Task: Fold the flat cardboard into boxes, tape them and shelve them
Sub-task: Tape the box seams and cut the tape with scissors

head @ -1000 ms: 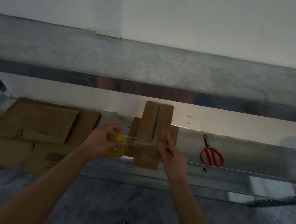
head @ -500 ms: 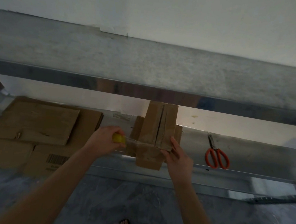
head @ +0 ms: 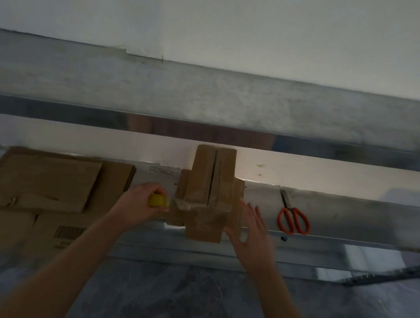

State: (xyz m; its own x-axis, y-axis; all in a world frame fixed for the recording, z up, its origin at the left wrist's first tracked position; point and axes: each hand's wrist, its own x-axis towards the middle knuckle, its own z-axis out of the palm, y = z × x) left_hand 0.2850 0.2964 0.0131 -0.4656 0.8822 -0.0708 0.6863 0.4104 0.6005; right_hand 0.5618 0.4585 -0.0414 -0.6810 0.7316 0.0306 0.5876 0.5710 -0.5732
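Cardboard box [head: 211, 192] stands on the lower shelf [head: 352, 216] in the head view, about midway along it. Its near end hangs past the shelf's front lip, and small flaps stick out on both sides. A seam runs near to far along its top, with a dark gap showing between the two flaps.

My left grip [head: 139, 203] is clenched round the yellow tape roll [head: 158, 200], just left of the box's near left corner. In this gloom I cannot tell whether a strip joins roll and box. My right grip [head: 252, 229] is released with fingers spread, at the box's near right side. It is blurred, so I cannot say whether it touches the box. Orange scissors [head: 293, 218] lie on the shelf further right, near that hand but apart from it. Flat cardboard [head: 42, 181] is stacked at the left end.

My worry is the overhang. With nothing pressing the box down, any tug from the roll could drag or tip it off the lip onto the floor. If a strip is attached, pulling left before cutting could also peel or wrinkle it. Taping over the open seam gap would leave the top weak.
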